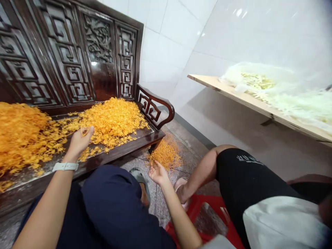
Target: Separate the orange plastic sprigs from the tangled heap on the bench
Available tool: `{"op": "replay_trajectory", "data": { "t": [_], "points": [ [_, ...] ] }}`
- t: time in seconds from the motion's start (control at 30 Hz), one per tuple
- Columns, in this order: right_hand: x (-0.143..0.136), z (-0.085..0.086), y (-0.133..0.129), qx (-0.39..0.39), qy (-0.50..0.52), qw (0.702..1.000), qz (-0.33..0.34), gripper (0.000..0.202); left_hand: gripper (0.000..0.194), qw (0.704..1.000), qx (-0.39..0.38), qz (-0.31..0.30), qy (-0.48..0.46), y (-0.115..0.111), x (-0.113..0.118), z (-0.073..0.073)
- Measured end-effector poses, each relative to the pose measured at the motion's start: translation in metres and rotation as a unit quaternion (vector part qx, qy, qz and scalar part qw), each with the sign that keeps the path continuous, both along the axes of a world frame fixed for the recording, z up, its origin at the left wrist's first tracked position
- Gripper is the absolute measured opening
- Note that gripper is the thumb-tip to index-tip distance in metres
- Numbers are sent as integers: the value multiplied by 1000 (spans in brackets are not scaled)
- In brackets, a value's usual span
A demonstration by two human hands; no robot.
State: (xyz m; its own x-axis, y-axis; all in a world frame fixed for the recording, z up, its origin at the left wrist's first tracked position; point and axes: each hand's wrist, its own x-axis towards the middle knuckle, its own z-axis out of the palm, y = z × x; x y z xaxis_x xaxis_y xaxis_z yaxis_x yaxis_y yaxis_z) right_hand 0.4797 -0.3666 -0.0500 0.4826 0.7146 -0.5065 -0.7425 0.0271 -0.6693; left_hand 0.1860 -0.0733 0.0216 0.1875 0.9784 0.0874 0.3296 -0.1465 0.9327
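Observation:
My left hand (80,142), with a pale watch strap (65,166) at the wrist, is raised over the front of the wooden bench (124,147). Its thumb and fingers are closed on a small orange piece (84,131). Behind it lies a heap of small orange, flower-like pieces (115,116); a larger orange heap (18,129) spreads to the left. My right hand (158,173) is low, palm up, with loosely curled fingers apart and nothing plainly in them. Just beyond its fingertips, thin orange strands (167,152) are piled on the floor.
The bench has a carved dark back (100,45) and a curved armrest (158,107). Another person's leg in black shorts (249,176) is close on my right, beside a red stool (207,221). A wooden board (207,81) holds pale pieces in clear plastic (280,88).

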Motion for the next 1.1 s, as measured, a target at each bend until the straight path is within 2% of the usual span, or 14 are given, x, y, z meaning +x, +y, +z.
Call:
{"op": "replay_trajectory", "data": {
  "t": [0.07, 0.13, 0.2, 0.3, 0.37, 0.43, 0.5, 0.57, 0.63, 0.8, 0.93, 1.0, 1.07, 1.1],
  "points": [
    [-9, 3, 0, 15, -4, 1000, 0, 22, 57, 996, -45, -52, -50, -7, 15, 21],
    [-11, 20, 12, 50, -26, 998, -14, 22, 61, 982, -91, -96, -137, -14, 41, 47],
    [-8, 50, 34, 96, -59, 993, -25, 27, 53, 960, -103, -144, -215, -19, 74, 74],
    [0, 107, 85, 146, -148, 978, 11, 37, 43, 946, -91, -207, -232, -21, 122, 109],
    [6, 140, 124, 153, -285, 944, 63, 41, 41, 944, -82, -239, -212, -20, 145, 124],
    [12, 162, 160, 144, -374, 915, 48, 53, 38, 948, -59, -253, -182, -19, 160, 132],
    [16, 173, 185, 144, -466, 872, 41, 58, 38, 960, -20, -251, -120, -21, 167, 133],
    [19, 174, 199, 160, -550, 817, 68, 44, 41, 970, 21, -239, -34, -24, 169, 128],
    [21, 167, 204, 171, -598, 778, 86, 32, 36, 971, 45, -235, 8, -22, 168, 119],
    [15, 138, 196, 147, -615, 772, 71, 34, 29, 974, 133, -159, 90, 6, 152, 88],
    [-21, 125, 178, 139, -616, 769, 97, 38, 27, 968, 158, -120, 155, 27, 136, 64],
    [-46, 125, 165, 139, -643, 751, 65, 37, 19, 962, 160, -124, 181, 27, 130, 59],
    [-67, 127, 152, 142, -671, 728, 16, 34, 9, 946, 184, -140, 226, 21, 128, 60],
    [-75, 127, 146, 144, -677, 722, -9, 31, 10, 931, 211, -147, 258, 17, 127, 63]
  ]
}}
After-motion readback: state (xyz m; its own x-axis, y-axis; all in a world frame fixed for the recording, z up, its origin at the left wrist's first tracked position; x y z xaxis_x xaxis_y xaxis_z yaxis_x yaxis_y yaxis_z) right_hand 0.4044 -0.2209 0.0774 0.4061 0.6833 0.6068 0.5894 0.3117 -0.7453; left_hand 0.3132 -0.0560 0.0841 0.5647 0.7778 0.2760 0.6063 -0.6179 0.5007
